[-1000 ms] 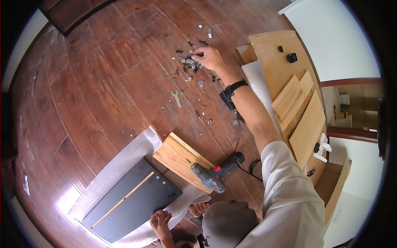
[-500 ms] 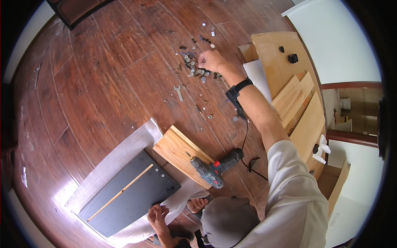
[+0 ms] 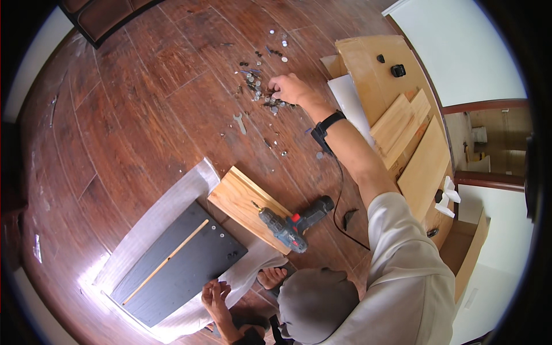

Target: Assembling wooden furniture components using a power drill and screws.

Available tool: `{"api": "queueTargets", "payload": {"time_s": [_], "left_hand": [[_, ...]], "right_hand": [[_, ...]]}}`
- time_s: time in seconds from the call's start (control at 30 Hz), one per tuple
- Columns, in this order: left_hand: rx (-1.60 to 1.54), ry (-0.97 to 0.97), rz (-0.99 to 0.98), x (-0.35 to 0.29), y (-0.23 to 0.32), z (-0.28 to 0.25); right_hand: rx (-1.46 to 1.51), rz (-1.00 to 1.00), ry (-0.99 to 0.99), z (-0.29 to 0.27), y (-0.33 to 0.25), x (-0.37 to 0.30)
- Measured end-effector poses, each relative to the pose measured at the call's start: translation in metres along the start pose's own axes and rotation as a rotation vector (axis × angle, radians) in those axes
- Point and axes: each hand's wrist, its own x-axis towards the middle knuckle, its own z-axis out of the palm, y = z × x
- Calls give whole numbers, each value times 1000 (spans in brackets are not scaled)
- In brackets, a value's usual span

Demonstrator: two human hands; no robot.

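Note:
My right arm reaches far out over the wood floor. Its hand (image 3: 289, 90) is bent down at a loose pile of small metal fittings (image 3: 256, 86), thumb and fingers drawn together; whatever is between them is hidden. Low in the picture my left hand (image 3: 215, 298) is closed in a pinch beside the near edge of a dark grey panel (image 3: 178, 264). A tiny thing may be at its fingertips, too small to name. A thin wooden strip (image 3: 167, 261) lies along that panel, which rests on white foam sheeting (image 3: 155, 215).
A cordless drill (image 3: 293, 225) lies across a pale wooden board (image 3: 247, 207). Beyond it is an open-end wrench (image 3: 240, 123). At right, a cardboard box (image 3: 368, 63) bears wooden boards (image 3: 425, 167) and a small black block (image 3: 398, 71). A black cable (image 3: 340, 195) crosses the floor.
The whole view has shifted slightly. My right hand has drawn back a little from the middle of the pile. My left hand stays beside the panel.

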Motion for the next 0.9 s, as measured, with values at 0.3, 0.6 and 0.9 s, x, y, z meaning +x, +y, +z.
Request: {"api": "queueTargets", "payload": {"time_s": [0.3, 0.6, 0.9], "left_hand": [[16, -30, 40, -1, 2, 5], [-427, -188, -29, -7, 25, 34], [-730, -551, -228, 29, 57, 142]], "right_hand": [[93, 36, -66, 3, 1, -8], [617, -197, 28, 24, -99, -120], [574, -973, -43, 58, -163, -191]]}}
